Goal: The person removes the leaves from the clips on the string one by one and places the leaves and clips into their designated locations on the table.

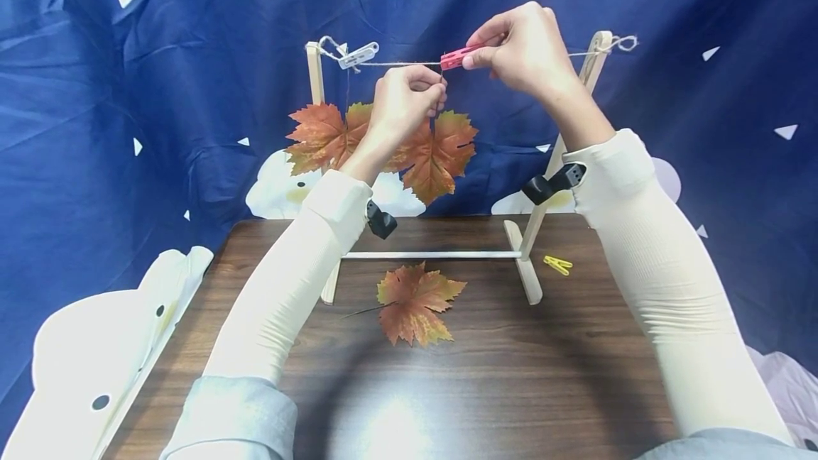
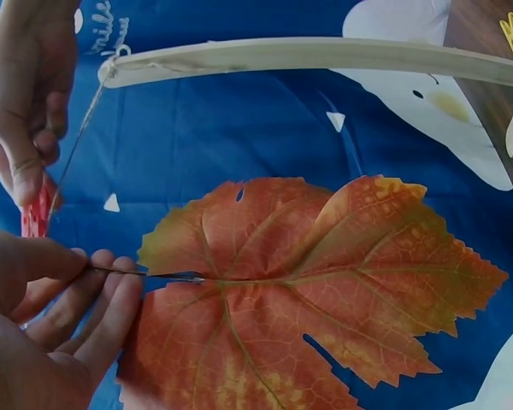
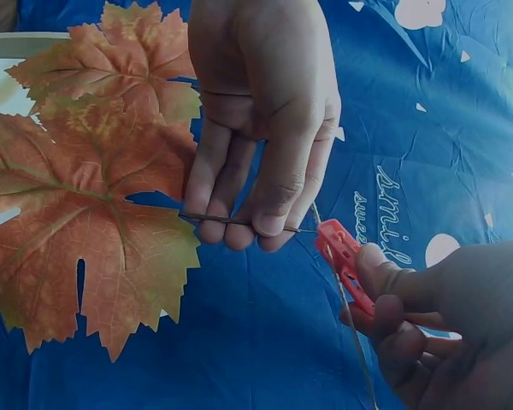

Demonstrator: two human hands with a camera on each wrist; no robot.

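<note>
My left hand [image 1: 402, 101] pinches the thin stem [image 2: 175, 276] of an orange-red artificial maple leaf [image 1: 441, 155] just below the string [image 1: 402, 63]. With thumb and fingers, my right hand [image 1: 527, 48] grips a red clothespin [image 1: 455, 57] at the string. In the right wrist view, the stem's tip reaches the jaw end of the clothespin [image 3: 329, 235]; whether it is clamped I cannot tell. Farther left, a white clothespin [image 1: 359, 55] sits on the string, and a second maple leaf [image 1: 316, 137] hangs under it, partly hidden by my left hand and forearm.
The string runs between two wooden posts [image 1: 594, 66] joined low down by a white bar [image 1: 434, 255]. Another maple leaf [image 1: 415, 304] lies on the brown table [image 1: 511, 375] in front of it. A yellow clothespin [image 1: 558, 265] lies beside the right foot of the stand.
</note>
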